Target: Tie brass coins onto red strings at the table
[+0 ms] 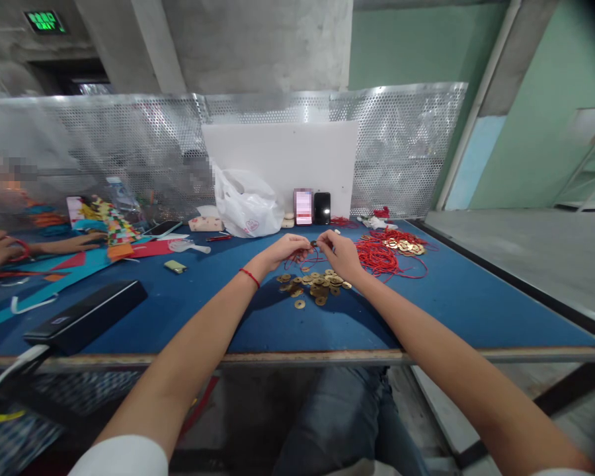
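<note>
On my feed, the left hand point(288, 251) and right hand point(338, 254) pinch narrowly on a small dark piece point(313, 244) — too small to make out — above the brass coins point(313, 285) mid-table on the blue table point(451, 311), with red cord point(381, 256) toward its right edge. Close fingertips suit work this fine.

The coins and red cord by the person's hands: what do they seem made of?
The coins look like brass-coloured metal, given their warm yellow shine. The red cord looks like thin textile, perhaps nylon, since it falls in soft, limp loops; its weave is too small to see.
</note>
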{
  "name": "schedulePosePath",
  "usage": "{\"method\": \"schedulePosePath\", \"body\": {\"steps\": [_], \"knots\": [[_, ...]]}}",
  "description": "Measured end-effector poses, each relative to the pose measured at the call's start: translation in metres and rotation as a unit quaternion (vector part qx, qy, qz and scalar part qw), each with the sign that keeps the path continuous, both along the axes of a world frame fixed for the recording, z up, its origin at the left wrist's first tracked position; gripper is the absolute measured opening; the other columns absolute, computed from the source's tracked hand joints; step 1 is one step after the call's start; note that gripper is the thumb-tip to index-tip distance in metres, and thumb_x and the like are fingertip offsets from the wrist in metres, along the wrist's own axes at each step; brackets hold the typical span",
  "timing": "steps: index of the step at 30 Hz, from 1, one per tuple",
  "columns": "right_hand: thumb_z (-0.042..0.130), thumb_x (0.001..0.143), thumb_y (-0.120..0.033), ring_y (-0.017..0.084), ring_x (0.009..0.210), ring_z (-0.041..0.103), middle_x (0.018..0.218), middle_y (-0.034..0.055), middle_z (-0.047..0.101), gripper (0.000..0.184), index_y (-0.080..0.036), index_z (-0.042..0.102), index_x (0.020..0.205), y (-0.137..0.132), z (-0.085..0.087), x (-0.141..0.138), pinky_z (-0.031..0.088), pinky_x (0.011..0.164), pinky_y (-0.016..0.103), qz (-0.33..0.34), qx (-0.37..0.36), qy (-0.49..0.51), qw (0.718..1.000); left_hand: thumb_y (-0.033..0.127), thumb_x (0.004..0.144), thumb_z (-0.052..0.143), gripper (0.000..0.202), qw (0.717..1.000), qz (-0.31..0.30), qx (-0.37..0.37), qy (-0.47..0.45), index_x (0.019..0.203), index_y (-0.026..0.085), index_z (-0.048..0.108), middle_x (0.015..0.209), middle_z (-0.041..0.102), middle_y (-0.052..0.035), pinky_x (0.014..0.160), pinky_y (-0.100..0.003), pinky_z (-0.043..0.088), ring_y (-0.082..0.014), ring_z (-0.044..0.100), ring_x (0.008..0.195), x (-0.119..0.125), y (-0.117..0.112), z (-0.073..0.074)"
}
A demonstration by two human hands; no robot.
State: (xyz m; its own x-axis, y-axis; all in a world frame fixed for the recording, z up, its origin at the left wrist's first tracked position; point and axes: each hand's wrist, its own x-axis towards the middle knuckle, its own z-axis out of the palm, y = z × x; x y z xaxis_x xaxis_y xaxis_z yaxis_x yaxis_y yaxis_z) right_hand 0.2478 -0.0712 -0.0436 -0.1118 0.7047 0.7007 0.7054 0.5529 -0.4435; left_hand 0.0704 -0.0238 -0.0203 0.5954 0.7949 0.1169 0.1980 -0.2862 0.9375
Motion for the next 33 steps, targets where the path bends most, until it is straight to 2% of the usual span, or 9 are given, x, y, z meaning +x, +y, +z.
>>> {"method": "schedulePosePath", "body": {"steps": [5, 8, 11, 17, 20, 22, 26, 29, 33], "knots": [[0.048, 0.089, -0.03, 0.016, 0.066, 0.056, 0.076, 0.0016, 0.067, 0.015, -0.021, 0.059, 0.086, 0.001, -0.001, 0.001, 0.035, 0.063, 0.025, -0.032, 0.0, -0.001, 1.0, 0.028, 0.075, 0.061, 0.016, 1.0, 0.003, -0.009, -0.007, 0.069, 0.013, 0.064, 0.059, 0.056, -0.0002, 0.05, -0.02, 0.035, -0.0083, 0.051, 0.053, 0.0, 0.002, 0.0], [0.049, 0.087, -0.025, 0.017, 0.068, 0.059, 0.079, 0.0027, 0.069, 0.011, -0.022, 0.059, 0.09, 0.004, -0.003, 0.003, 0.035, 0.061, 0.026, -0.076, -0.038, 0.01, 0.996, 0.028, 0.074, 0.061, 0.016, 1.0, 0.015, -0.008, -0.002, 0.07, 0.013, 0.065, 0.059, 0.057, -0.0005, 0.049, -0.021, 0.035, -0.0084, 0.05, 0.053, 0.0, 0.004, -0.001], [0.051, 0.084, -0.02, 0.018, 0.072, 0.061, 0.085, 0.0032, 0.07, 0.018, -0.021, 0.056, 0.101, 0.007, -0.005, 0.006, 0.038, 0.065, 0.027, -0.077, -0.07, 0.032, 0.994, 0.028, 0.073, 0.061, 0.016, 1.0, 0.021, -0.005, -0.002, 0.069, 0.014, 0.065, 0.058, 0.057, -0.0003, 0.048, -0.021, 0.034, -0.0084, 0.049, 0.051, 0.0, 0.006, -0.001], [0.052, 0.086, -0.036, 0.016, 0.073, 0.061, 0.079, 0.0017, 0.066, 0.015, -0.021, 0.053, 0.087, 0.011, -0.011, 0.003, 0.042, 0.069, 0.027, 0.053, -0.063, 0.049, 0.995, 0.028, 0.073, 0.061, 0.016, 0.999, 0.036, -0.002, -0.011, 0.068, 0.013, 0.065, 0.056, 0.056, 0.0004, 0.047, -0.022, 0.033, -0.0076, 0.045, 0.046, 0.001, 0.007, -0.002], [0.06, 0.08, -0.031, 0.015, 0.074, 0.063, 0.08, 0.0, 0.067, 0.024, -0.02, 0.05, 0.1, 0.013, -0.015, -0.002, 0.044, 0.069, 0.028, 0.164, -0.107, 0.064, 0.979, 0.028, 0.073, 0.061, 0.016, 0.999, 0.044, -0.012, -0.022, 0.066, 0.014, 0.063, 0.055, 0.055, 0.0006, 0.047, -0.022, 0.033, -0.0076, 0.046, 0.047, 0.0, 0.008, -0.002], [0.059, 0.08, -0.024, 0.015, 0.074, 0.065, 0.078, -0.0008, 0.068, 0.029, -0.02, 0.048, 0.106, 0.013, -0.016, -0.004, 0.045, 0.07, 0.028, 0.185, -0.125, 0.077, 0.972, 0.028, 0.072, 0.062, 0.016, 0.998, 0.05, -0.017, -0.026, 0.067, 0.013, 0.063, 0.056, 0.055, 0.0006, 0.048, -0.021, 0.033, -0.0077, 0.047, 0.048, 0.0, 0.007, -0.002], [0.054, 0.084, -0.017, 0.017, 0.077, 0.067, 0.08, 0.0011, 0.072, 0.023, -0.021, 0.054, 0.106, 0.009, -0.011, -0.001, 0.044, 0.072, 0.029, 0.082, -0.081, 0.047, 0.992, 0.027, 0.072, 0.062, 0.015, 0.996, 0.079, -0.019, -0.043, 0.068, 0.013, 0.064, 0.058, 0.057, 0.0, 0.05, -0.021, 0.036, -0.0081, 0.049, 0.051, 0.0, 0.007, -0.002], [0.055, 0.087, -0.021, 0.02, 0.081, 0.067, 0.086, 0.0023, 0.074, 0.021, -0.024, 0.058, 0.107, 0.006, -0.004, 0.003, 0.041, 0.072, 0.03, -0.007, -0.035, -0.029, 0.999, 0.025, 0.072, 0.06, 0.015, 0.994, 0.1, -0.019, -0.043, 0.066, 0.012, 0.064, 0.056, 0.056, -0.0002, 0.049, -0.021, 0.036, -0.0078, 0.049, 0.049, 0.002, 0.006, -0.001], [0.055, 0.089, -0.027, 0.021, 0.082, 0.065, 0.087, 0.0031, 0.073, 0.014, -0.024, 0.064, 0.099, 0.004, 0.001, 0.009, 0.039, 0.07, 0.029, -0.069, 0.003, -0.064, 0.996, 0.024, 0.073, 0.06, 0.014, 0.996, 0.081, -0.017, -0.026, 0.065, 0.013, 0.064, 0.055, 0.055, 0.0001, 0.049, -0.021, 0.036, -0.0078, 0.048, 0.048, 0.003, 0.004, 0.0]]}}
